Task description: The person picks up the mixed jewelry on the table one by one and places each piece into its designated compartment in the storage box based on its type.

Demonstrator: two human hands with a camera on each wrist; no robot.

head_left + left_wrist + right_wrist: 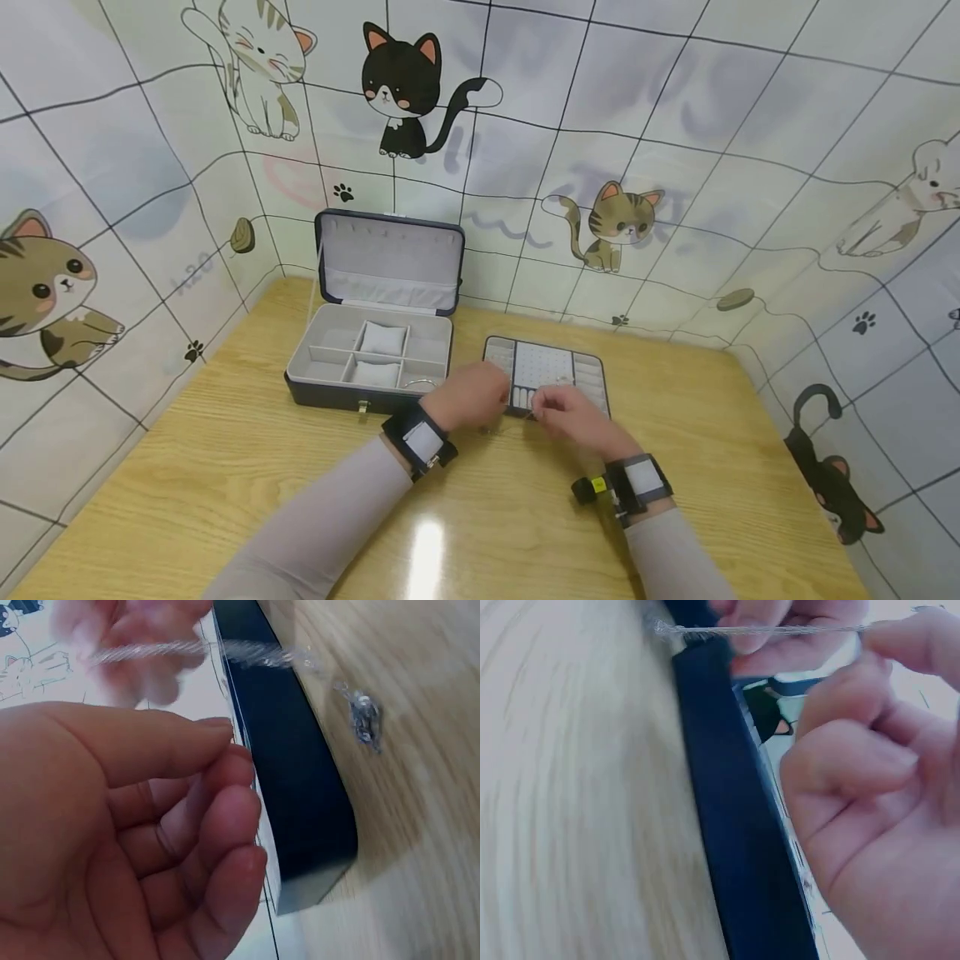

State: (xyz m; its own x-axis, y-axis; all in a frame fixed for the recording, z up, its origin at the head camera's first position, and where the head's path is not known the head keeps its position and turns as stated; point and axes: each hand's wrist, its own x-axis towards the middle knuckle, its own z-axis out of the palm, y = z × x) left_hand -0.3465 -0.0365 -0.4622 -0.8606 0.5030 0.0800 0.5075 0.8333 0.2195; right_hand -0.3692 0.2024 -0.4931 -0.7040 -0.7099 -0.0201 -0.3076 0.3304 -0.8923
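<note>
A silver chain necklace is pinched between the thumb and forefinger of my right hand. Its doubled strands stretch sideways, ending in a bunched silver clump low over the wood. My left hand is beside the chain, thumb tip against the forefinger and the other fingers curled; nothing shows in its grip. Both hands are at the front edge of a dark-sided jewelry tray with pale compartments and a dotted pad. The left wrist view blurs the right hand.
Left of the tray stands an open jewelry box, its lid raised toward the wall. Two small cushions and a silver bangle lie in its compartments. A cat-printed sheet encloses the wooden table.
</note>
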